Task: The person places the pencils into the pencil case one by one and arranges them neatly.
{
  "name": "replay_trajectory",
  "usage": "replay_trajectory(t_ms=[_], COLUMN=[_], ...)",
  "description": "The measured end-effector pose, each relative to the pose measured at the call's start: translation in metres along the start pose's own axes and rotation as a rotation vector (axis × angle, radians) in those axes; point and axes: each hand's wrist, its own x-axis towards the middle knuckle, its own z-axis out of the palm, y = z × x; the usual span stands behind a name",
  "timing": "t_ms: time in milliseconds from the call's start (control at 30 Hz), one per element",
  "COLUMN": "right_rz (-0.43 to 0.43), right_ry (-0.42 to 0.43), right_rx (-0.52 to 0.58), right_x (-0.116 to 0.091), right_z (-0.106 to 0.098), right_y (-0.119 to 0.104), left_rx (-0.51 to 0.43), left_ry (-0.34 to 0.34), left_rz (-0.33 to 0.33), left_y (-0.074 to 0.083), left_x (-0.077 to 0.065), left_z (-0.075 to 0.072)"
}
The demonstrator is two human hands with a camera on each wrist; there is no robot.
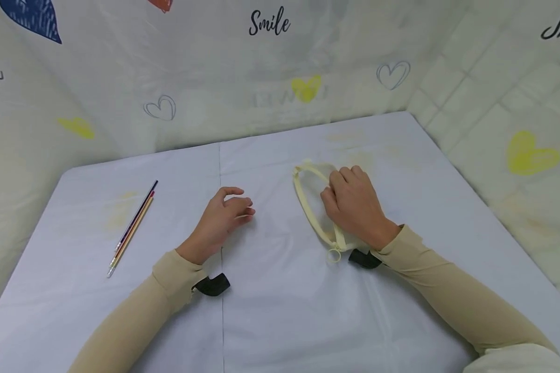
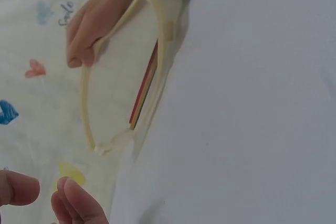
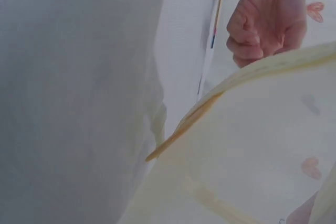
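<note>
Beige sleeves (image 1: 126,316) — left hand (image 1: 224,217) loosely curled, empty; right hand (image 1: 354,202) gripping a sheer, yellow-rimmed pouch (image 1: 311,217) — only left wrist shows slim pencils (image 2: 144,85) framed by its rim.

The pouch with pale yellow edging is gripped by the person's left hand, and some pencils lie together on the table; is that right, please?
Not quite: the head view shows the right hand gripping the pouch, while the left hand is apart from it. Some pencils do lie together on the table.
</note>
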Motion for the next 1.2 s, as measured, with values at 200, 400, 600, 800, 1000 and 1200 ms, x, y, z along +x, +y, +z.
replay_trajectory(t_ms=[200, 400, 600, 800, 1000, 1200], right_rz=[0.011, 0.015, 0.025, 0.022, 0.012, 0.01], right_ry=[-0.009, -0.003, 0.008, 0.02, 0.002, 0.002], right_rx=[-0.006, -0.011, 0.0, 0.003, 0.005, 0.014], right_x=[-0.002, -0.004, -0.006, -0.006, -0.007, -0.006], right_z=[-0.002, -0.005, -0.008, -0.009, -0.014, -0.019], right_y=[0.004, 0.008, 0.011, 0.013, 0.014, 0.017], left_rx=[0.017, 0.031, 0.04, -0.007, -0.097, -0.203], left_ry=[0.034, 0.052, 0.054, 0.049, 0.056, 0.08], left_rz=[0.012, 0.055, 0.107, 0.19, 0.217, 0.242], left_y=[0.0, 0.004, 0.013, 0.027, 0.034, 0.039], left_x=[-0.01, -0.022, -0.032, -0.043, -0.054, -0.059], left_z=[-0.027, -0.045, -0.065, -0.09, -0.113, -0.133])
